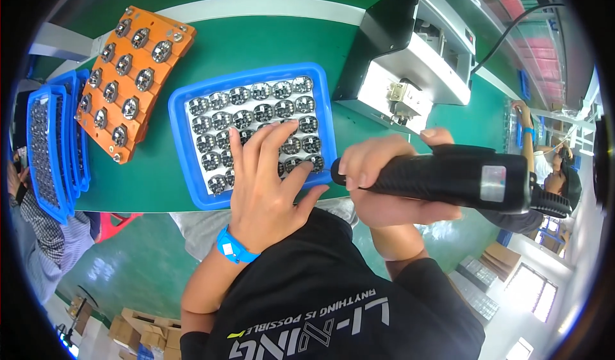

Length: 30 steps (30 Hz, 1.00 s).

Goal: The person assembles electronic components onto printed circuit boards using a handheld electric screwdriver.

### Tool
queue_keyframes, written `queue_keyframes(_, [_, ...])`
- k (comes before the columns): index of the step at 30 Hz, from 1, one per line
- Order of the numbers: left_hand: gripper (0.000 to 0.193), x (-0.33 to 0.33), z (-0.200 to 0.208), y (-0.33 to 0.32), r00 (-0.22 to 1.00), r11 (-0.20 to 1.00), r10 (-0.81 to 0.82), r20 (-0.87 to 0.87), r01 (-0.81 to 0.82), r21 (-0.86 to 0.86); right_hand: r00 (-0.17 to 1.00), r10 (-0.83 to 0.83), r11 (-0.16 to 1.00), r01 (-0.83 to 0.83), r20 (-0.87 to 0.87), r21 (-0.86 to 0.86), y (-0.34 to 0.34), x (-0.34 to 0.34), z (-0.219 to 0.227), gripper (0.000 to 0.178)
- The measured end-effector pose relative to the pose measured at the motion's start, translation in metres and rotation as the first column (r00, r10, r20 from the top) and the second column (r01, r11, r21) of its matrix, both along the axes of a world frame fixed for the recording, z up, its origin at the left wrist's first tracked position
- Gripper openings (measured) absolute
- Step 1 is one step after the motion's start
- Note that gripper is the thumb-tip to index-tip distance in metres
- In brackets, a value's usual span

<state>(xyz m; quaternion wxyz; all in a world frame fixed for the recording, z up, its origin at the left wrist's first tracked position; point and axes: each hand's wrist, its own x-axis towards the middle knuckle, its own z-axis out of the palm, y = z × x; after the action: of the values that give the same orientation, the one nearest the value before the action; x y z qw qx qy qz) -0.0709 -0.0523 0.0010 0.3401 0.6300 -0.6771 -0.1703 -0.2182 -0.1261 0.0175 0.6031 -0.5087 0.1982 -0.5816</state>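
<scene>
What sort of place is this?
Probably an electronics assembly workshop: a blue tray of small round parts resembling circuit boards, an orange fixture holding similar ones, and a black handheld tool in the right hand.

Shows large white lettering, upside down, across the black shirt at six o'clock.

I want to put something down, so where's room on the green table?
There's bare green table behind the blue tray, between the orange board and the boxy machine. Another strip runs between board and tray. The tray is crowded with round parts and the left hand; far left is crowded with other trays.
</scene>
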Motion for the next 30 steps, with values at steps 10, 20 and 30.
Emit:
queue_keyframes(10, [0.025, 0.000, 0.000, 0.001, 1.000, 1.000, 0.009, 0.011, -0.010, 0.027, 0.996, -0.012, 0.999, 0.016, -0.089, 0.047, 0.007, 0.008, -0.010, 0.091])
queue_keyframes(20, [0.018, -0.001, -0.002, 0.000, 0.999, 1.000, 0.020, 0.026, -0.021, 0.018, 0.999, 0.011, 1.000, -0.011, -0.040, 0.000, 0.007, 0.010, -0.015, 0.089])
queue_keyframes(30, [0.016, -0.003, -0.004, -0.001, 0.997, 0.999, 0.045, 0.055, -0.045, -0.007, 0.973, 0.034, 0.998, -0.022, -0.227, 0.056, 0.017, 0.006, -0.005, 0.083])
